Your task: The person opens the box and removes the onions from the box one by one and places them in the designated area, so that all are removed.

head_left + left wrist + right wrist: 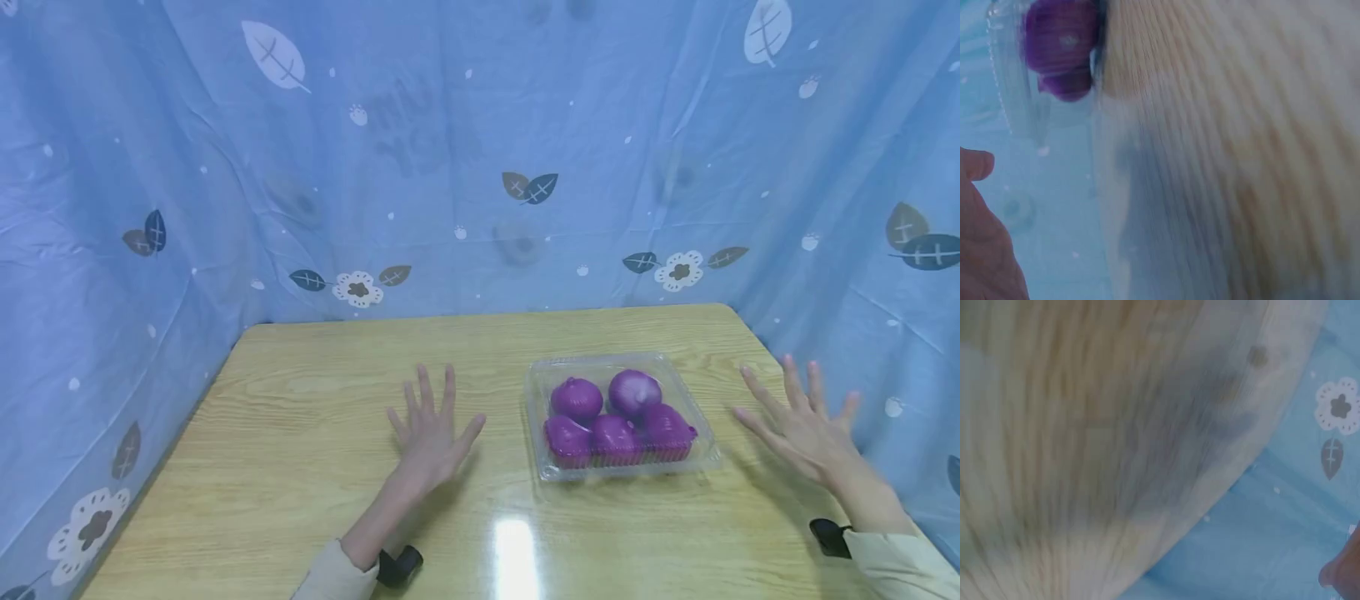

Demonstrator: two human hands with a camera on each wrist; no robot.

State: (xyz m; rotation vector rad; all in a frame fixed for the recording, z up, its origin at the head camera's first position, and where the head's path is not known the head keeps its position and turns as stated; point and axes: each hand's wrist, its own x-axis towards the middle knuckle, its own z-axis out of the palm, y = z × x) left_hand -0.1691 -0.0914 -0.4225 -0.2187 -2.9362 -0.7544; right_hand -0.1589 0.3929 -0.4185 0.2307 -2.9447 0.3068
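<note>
A clear plastic clamshell box (pixel 540 454) sits on the wooden table with several purple onions (pixel 633 392) inside, its lid down over them. To its left my left hand (pixel 429 442) hovers over the table, fingers spread and holding nothing. My right hand (pixel 813 433) is held out to the right of the box near the table's right edge, fingers likewise spread and nothing in them. In the left wrist view the box (pixel 1019 106) and onions (pixel 1060 37) appear beyond the thumb (pixel 979 164). Only part of the right hand (pixel 1344 572) shows at the corner of the right wrist view.
The light wooden table (pixel 315 400) has a blue curtain (pixel 450 167) with leaf and flower prints behind it and at both sides. A bright reflection lies on the tabletop near the front. Each wrist wears a black strapped device (pixel 399 568).
</note>
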